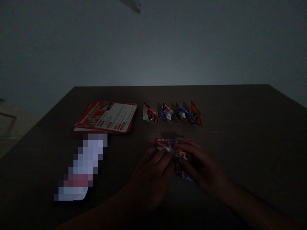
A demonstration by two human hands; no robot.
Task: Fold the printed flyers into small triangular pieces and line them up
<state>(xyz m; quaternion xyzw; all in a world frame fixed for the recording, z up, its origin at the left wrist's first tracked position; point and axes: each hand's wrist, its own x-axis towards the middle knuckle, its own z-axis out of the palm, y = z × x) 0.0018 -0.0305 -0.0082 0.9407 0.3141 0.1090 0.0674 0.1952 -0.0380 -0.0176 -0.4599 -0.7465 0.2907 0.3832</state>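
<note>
A printed paper sheet (183,175), partly folded, lies on the dark table under both my hands. My left hand (154,175) has its fingers curled and pressed on the left part of the paper. On the other side my right hand (206,166) pinches the sheet between thumb and fingers, near its middle fold. The hands cover much of the paper, so its exact shape is hidden. Beyond them several folded paper pieces stand in a row: a red and white one (150,114), a blue one (168,114), another blue one (184,115) and a red one (196,114).
A stack of red and white printed leaflets (117,118) sits at the back left of the table (251,127). In front of it lies a bright, pixelated slab (83,166), perhaps a phone. A pale wall (168,48) rises behind the table's far edge. The light is dim.
</note>
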